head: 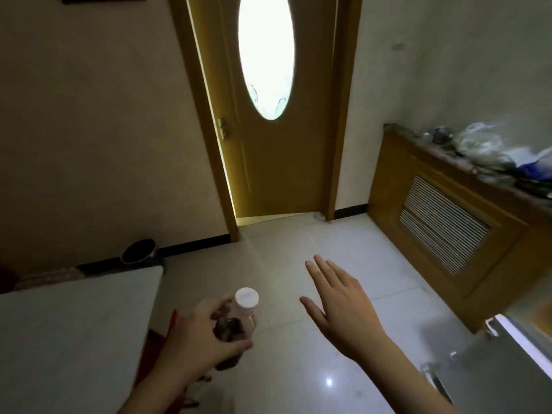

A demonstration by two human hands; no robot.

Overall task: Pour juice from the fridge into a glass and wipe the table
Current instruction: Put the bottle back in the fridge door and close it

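Left hand (195, 339): lower centre-left of the frame, fingers wrapped round the bottle, forearm running off the bottom edge
Bottle (236, 327): clear plastic with dark liquid, held upright over the floor just right of the bench corner; its lower part is hidden behind the fingers
Cap (246, 297): white, still on the bottle, facing up at the camera
Right hand (343, 306): lower centre, held flat and spread wide above the floor, palm down, holding nothing; apart from the bottle, to its right
Bench (74, 339): pale top filling the lower left of the frame, its near corner just beside the left hand
Red edge (158, 351): a strip of red along the right side of the bench, partly behind the left forearm; what it belongs to I cannot tell
Fridge (507, 354): grey, only a corner showing at the lower right edge, with a bright strip along its upper side
Floor (343, 243): glossy white tiles, a light spot reflected at bottom centre
Door (277, 115): wooden, upper centre, with a bright oval glass pane and a handle on its left side, slightly ajar
Bin (139, 251): dark and round, against the wall at middle left, beyond the bench
Cabinet (448, 222): wooden, with a slatted grille, along the right wall
Bags (493, 144): clear and blue plastic heaped on the cabinet top at the right edge, blurred
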